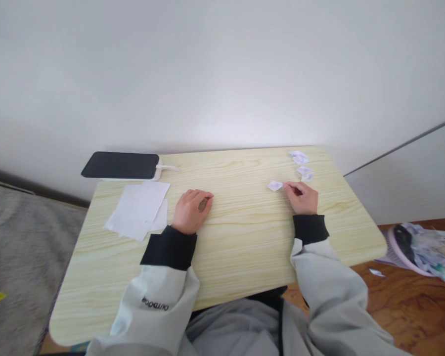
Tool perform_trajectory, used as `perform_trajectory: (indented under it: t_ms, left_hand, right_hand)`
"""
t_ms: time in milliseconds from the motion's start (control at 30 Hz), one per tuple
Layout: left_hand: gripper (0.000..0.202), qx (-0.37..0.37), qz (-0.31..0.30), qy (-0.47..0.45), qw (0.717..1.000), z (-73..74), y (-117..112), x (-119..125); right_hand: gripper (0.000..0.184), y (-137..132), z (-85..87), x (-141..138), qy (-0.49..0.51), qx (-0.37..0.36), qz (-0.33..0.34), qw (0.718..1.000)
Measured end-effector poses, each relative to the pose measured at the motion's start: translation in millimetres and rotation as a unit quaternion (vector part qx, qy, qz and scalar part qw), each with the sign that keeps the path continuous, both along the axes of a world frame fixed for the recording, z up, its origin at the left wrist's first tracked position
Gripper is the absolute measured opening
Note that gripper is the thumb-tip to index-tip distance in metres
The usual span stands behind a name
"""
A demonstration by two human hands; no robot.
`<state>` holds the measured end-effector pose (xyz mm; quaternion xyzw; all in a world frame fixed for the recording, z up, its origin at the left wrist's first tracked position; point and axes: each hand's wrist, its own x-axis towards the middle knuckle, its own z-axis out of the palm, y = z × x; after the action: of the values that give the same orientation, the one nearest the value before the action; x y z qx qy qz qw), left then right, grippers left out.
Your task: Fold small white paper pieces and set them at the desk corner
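Observation:
Between the thumb and fingertips of my right hand [301,198] is the corner of a small folded paper piece [275,186], diamond-shaped and white, over the right part of the table. Just beyond that hand lie several similar folded papers [304,173] in two small clusters. My left hand [193,211] rests on the table left of the middle, thumb and fingertips brought together with a gap inside the curl and nothing visible in it. Left of it, a loose stack of white paper sheets [139,207] lies spread on the tabletop.
A black-screened phone [120,165] with a white cable [170,168] lies at the back left, by the white wall [222,74]. Beyond the right edge of the wooden table [241,247], a basket [396,249] of paper scraps stands on the floor, near one loose scrap [377,272].

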<state>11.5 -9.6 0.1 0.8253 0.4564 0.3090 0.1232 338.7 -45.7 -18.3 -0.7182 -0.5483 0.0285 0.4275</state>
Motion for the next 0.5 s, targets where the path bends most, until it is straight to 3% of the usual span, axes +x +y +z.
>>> perform_trajectory:
  t_ms: [267, 500]
  left_hand:
    - [0.018, 0.003, -0.026, 0.045, 0.999, 2.5, -2.9, 8.3]
    - [0.018, 0.003, -0.026, 0.040, 0.999, 3.2, -2.8, 7.2]
  right_hand:
    - [0.032, -23.3, -5.0, 56.7, -0.009, -0.007, -0.177, 0.984]
    - [0.036, -25.9, -4.2, 69.3, -0.018, -0.020, -0.232, 0.972]
